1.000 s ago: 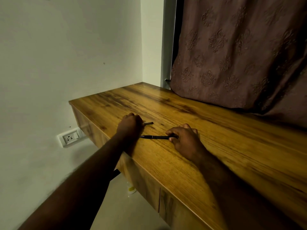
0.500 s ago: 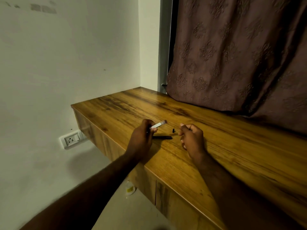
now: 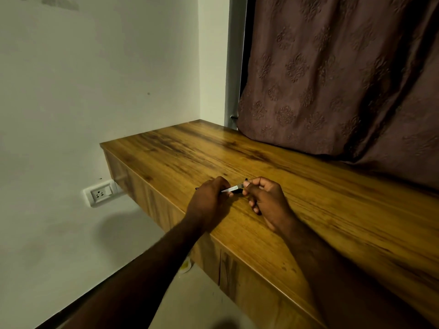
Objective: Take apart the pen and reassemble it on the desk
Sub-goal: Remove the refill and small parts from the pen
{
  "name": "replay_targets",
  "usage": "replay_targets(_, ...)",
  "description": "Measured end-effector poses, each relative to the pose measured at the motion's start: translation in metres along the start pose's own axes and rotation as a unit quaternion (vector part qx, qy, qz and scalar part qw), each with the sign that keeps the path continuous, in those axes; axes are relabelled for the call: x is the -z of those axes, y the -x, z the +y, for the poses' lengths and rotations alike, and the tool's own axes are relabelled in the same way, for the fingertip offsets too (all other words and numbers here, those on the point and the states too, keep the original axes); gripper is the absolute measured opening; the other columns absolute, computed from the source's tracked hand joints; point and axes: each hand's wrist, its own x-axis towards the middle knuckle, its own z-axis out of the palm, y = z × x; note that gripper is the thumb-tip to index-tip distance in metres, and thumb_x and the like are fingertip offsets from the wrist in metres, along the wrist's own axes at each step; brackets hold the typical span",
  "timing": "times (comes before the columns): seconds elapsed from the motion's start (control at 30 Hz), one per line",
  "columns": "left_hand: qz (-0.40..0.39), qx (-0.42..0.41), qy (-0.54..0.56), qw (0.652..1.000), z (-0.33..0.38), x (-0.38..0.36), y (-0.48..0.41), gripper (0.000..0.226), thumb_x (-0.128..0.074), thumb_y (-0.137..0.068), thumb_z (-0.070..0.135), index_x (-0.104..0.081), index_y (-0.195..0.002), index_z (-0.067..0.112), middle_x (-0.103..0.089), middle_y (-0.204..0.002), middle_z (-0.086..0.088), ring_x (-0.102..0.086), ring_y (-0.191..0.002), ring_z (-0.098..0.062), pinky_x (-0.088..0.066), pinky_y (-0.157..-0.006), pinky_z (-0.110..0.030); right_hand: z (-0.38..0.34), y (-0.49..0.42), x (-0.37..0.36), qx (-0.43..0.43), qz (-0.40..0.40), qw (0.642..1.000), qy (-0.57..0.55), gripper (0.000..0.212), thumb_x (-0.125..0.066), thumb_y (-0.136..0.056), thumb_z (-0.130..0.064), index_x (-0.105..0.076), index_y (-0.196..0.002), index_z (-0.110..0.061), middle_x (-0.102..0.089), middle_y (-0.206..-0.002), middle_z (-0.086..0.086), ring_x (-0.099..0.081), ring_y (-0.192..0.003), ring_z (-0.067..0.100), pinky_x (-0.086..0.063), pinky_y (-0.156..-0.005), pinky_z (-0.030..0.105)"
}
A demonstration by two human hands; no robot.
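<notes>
Both of my hands meet over the wooden desk (image 3: 320,210) near its front edge. My left hand (image 3: 207,199) grips a thin silver pen tube (image 3: 234,187) that points right and slightly up. My right hand (image 3: 267,198) pinches a small black pen piece (image 3: 246,179) between thumb and forefinger, right at the tube's free end. A black pen part (image 3: 237,192) lies on the desk just beneath the tube, mostly hidden by my hands. Its thin tip (image 3: 196,188) pokes out to the left of my left hand.
A brown patterned curtain (image 3: 332,79) hangs over the back of the desk on the right. A white wall with a socket (image 3: 101,193) is to the left, below desk height. A small yellowish object (image 3: 185,265) lies on the floor under the desk edge.
My left hand lifted the silver tube off the desk and my right hand left the black part lying. The hands have now come together, with the small black piece at the tube's end.
</notes>
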Motion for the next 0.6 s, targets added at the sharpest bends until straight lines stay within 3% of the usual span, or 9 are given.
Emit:
replay_targets(0.1,0.033,-0.011,-0.014,0.999,-0.003,-0.0023,0.0006,0.012,-0.064,-0.085,0.028,-0.061,-0.083,0.017,-0.06,-0.077,0.0,-0.052,-0.069,-0.014,-0.041,-0.059,-0.031,0.0024,-0.0013,-0.0014,0.013,0.005,0.999,0.038,0.014,-0.058,-0.092,-0.015,-0.065,-0.092,-0.002,-0.062,-0.071,0.006,-0.044,-0.044,0.009,-0.031,-0.036,0.022)
replay_targets(0.23,0.019,0.008,-0.021,1.0,-0.0049,-0.0038,-0.0011,0.006,-0.064,-0.084,0.02,-0.06,-0.081,0.023,-0.06,-0.078,0.002,-0.053,-0.072,-0.015,-0.043,-0.061,-0.031,0.0038,-0.0019,-0.0036,0.012,0.002,0.999,0.043,0.017,-0.057,-0.093,-0.014,-0.064,-0.093,0.001,-0.06,-0.07,0.009,-0.047,-0.048,0.012,-0.038,-0.04,0.024)
replay_targets(0.43,0.045,0.088,-0.006,0.995,-0.0038,-0.0029,-0.0011,0.003,-0.06,-0.083,0.02,-0.059,-0.081,0.02,-0.063,-0.078,0.003,-0.057,-0.07,-0.014,-0.047,-0.059,-0.03,0.0015,-0.0028,0.0018,0.005,0.041,0.999,-0.003,0.015,-0.057,-0.093,-0.013,-0.062,-0.086,-0.001,-0.06,-0.068,0.01,-0.049,-0.051,0.014,-0.041,-0.046,0.027)
replay_targets(0.6,0.08,0.114,-0.004,0.99,-0.0041,-0.0038,-0.0015,0.009,-0.061,-0.085,0.022,-0.056,-0.079,0.026,-0.06,-0.074,0.006,-0.054,-0.065,-0.009,-0.037,-0.051,-0.022,0.0043,0.0005,-0.0031,0.054,0.018,0.971,0.233,0.012,-0.065,-0.084,-0.016,-0.067,-0.075,-0.009,-0.059,-0.063,0.0,-0.049,-0.054,0.009,-0.038,-0.05,0.022)
